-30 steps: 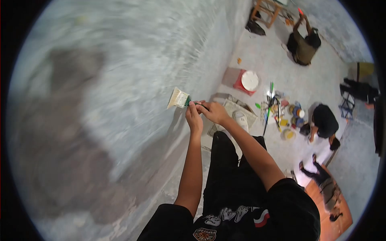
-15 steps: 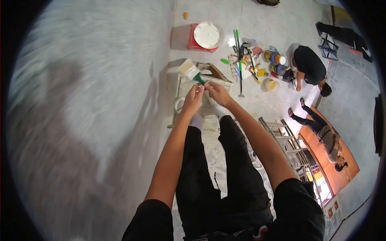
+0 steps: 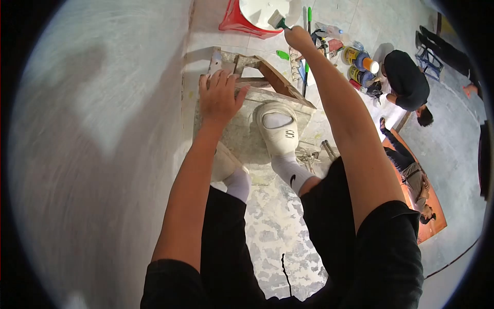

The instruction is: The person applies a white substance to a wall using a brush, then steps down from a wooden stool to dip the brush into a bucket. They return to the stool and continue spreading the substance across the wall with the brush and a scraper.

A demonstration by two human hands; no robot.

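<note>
My right hand (image 3: 299, 39) is closed around the green handle of a paintbrush (image 3: 278, 19). The pale bristles overlap the white paint in a bucket (image 3: 260, 13), which stands on a red stand (image 3: 230, 19). My left hand (image 3: 220, 98) lies with fingers spread on the near top of a worn wooden stool (image 3: 247, 121), its fingertips at the far edge. One of my feet, in a cream clog (image 3: 278, 139), is planted on that stool; the other foot is partly hidden behind my left arm.
A grey wall (image 3: 103, 129) rises close on my left. Paint cans (image 3: 360, 64), a bottle (image 3: 329, 30) and green-handled poles (image 3: 307, 51) lie on the floor to the right. A person in black (image 3: 406, 80) crouches beyond; another lies on an orange surface (image 3: 435, 226).
I have bent lower. My right hand has carried the paintbrush forward to the bucket, and my left hand has left the brush and come down on the stool.
</note>
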